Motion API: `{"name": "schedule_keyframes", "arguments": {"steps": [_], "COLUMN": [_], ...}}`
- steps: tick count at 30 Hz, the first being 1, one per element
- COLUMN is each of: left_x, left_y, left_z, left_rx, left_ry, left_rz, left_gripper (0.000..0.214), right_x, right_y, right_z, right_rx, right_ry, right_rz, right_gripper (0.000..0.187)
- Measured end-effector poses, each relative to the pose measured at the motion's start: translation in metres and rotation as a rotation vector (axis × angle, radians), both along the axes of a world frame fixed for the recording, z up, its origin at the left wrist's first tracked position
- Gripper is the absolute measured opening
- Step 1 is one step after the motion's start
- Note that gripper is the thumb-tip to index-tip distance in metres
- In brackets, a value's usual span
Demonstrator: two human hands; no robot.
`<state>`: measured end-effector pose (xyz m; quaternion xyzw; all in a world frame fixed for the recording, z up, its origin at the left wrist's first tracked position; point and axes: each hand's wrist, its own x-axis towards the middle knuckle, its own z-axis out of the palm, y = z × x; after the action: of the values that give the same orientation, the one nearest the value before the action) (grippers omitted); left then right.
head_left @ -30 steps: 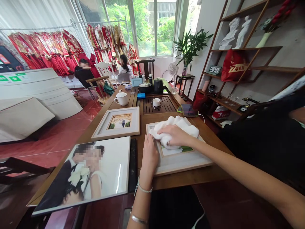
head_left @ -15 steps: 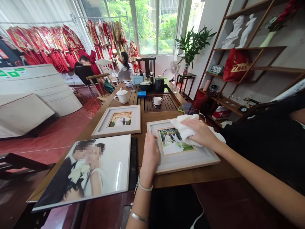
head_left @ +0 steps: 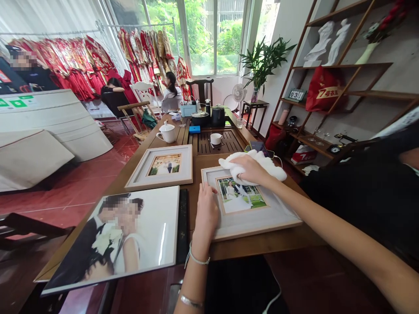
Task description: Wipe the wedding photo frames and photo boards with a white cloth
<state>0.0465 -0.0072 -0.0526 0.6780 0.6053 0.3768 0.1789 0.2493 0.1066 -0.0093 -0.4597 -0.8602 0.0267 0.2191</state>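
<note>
A light wooden picture frame (head_left: 258, 220) with a small wedding photo lies on the table in front of me. My left hand (head_left: 207, 209) grips its left edge, thumb over the rim and fingers along the side. A white cloth (head_left: 270, 168) is bunched under my right hand (head_left: 250, 169), which presses it on the frame's upper edge and covers the top of the photo. Left of these lie a second picture frame (head_left: 191, 163), with another small photo, and a large glossy photo panel (head_left: 157, 231) that juts over the table's near edge.
Farther along the wooden table (head_left: 131, 163) stand a white lidded teapot (head_left: 166, 132), a white cup (head_left: 216, 138) on a slatted tea tray (head_left: 203, 146), and a dark pot (head_left: 218, 116). Phones (head_left: 258, 147) with a cable lie behind the cloth. Several people are in the room.
My right hand has slid the cloth left and away from me along the frame's far edge, uncovering its right side. My left hand stays put. A person appears at the far left.
</note>
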Motion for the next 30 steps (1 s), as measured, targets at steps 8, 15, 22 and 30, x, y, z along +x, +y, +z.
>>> {"name": "schedule_keyframes", "arguments": {"steps": [8,15,22,30], "left_x": [-0.001,-0.001,-0.001,-0.003], "left_y": [0.0,0.002,-0.001,0.001], "left_z": [-0.001,-0.006,0.001,-0.003], "left_rx": [0.042,0.01,-0.012,0.004], "left_ry": [-0.058,-0.052,-0.032,-0.046], "left_rz": [-0.017,0.005,-0.012,-0.02], "left_gripper": [0.043,0.045,0.038,0.038], "right_x": [-0.028,0.004,0.047,0.071], "right_y": [-0.042,-0.089,-0.099,-0.024], "right_z": [0.004,0.016,0.013,0.001], "right_rx": [-0.165,-0.229,0.0,0.095], "right_ry": [0.069,-0.014,-0.138,0.005], "right_rz": [0.396,0.426,0.205,-0.106], "right_gripper": [0.064,0.07,0.073,0.058]}}
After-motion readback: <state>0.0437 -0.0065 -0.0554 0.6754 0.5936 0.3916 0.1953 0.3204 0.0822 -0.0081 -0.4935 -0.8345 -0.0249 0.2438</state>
